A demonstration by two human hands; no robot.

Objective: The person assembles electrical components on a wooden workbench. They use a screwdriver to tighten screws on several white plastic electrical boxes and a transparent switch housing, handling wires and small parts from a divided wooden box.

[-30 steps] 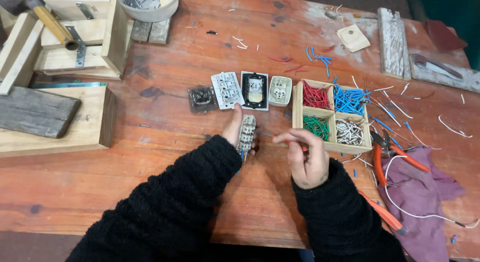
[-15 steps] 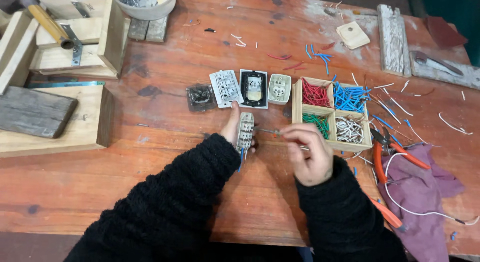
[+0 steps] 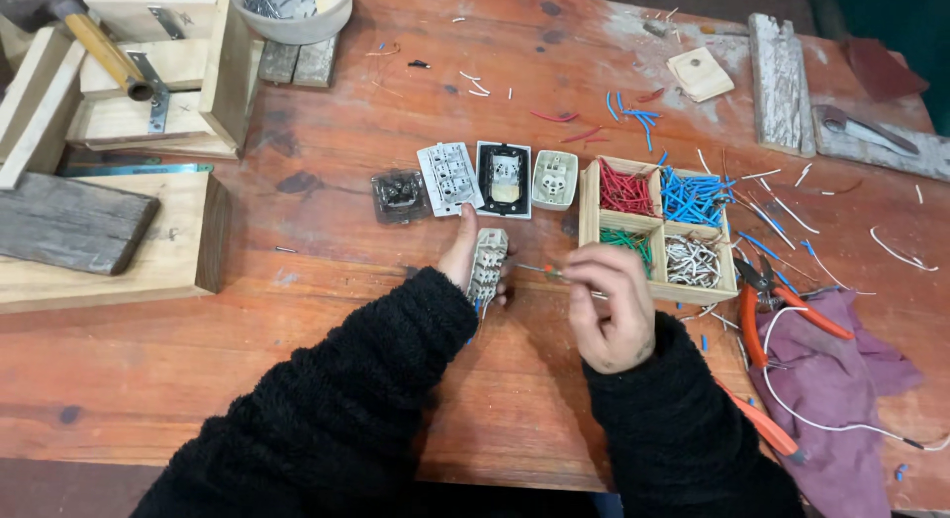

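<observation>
Beige module: we grip a small beige switch mechanism (image 3: 488, 265) in our left hand (image 3: 465, 253), thumb stretched toward 12 o'clock, fingers wrapped around its far side; it sits just above the wooden workbench (image 3: 327, 310), near centre.
Right hand: our right hand (image 3: 609, 305) is pinched shut on a thin screwdriver (image 3: 539, 271) with an orange-and-green collar, its tip aimed toward 9 o'clock at the module.
Gap: tip and module are very close; we cannot tell whether they touch.
Row at 12 o'clock: four parts lie side by side just beyond the left thumb, a dark mechanism (image 3: 400, 195), a white switch plate (image 3: 449, 178), a black-framed switch (image 3: 504, 179) and a white socket insert (image 3: 555, 180).
Wire tray: at 2 o'clock of the right hand stands a four-cell wooden tray (image 3: 587, 196) with red wires (image 3: 624, 188), blue wires (image 3: 690, 194), green wires (image 3: 626, 243) and white wires (image 3: 692, 262), one colour per cell.
At 3 o'clock: orange-handled pliers (image 3: 762, 300) rest partly on a purple cloth (image 3: 841, 379), with a white cable (image 3: 831, 426) looping across it.
At 10 o'clock: wooden blocks (image 3: 109, 251) and a hammer (image 3: 99, 48) sit well apart from us.
At 11 o'clock: a grey bowl (image 3: 287, 8) of metal bits stands at the bench's far edge.
</observation>
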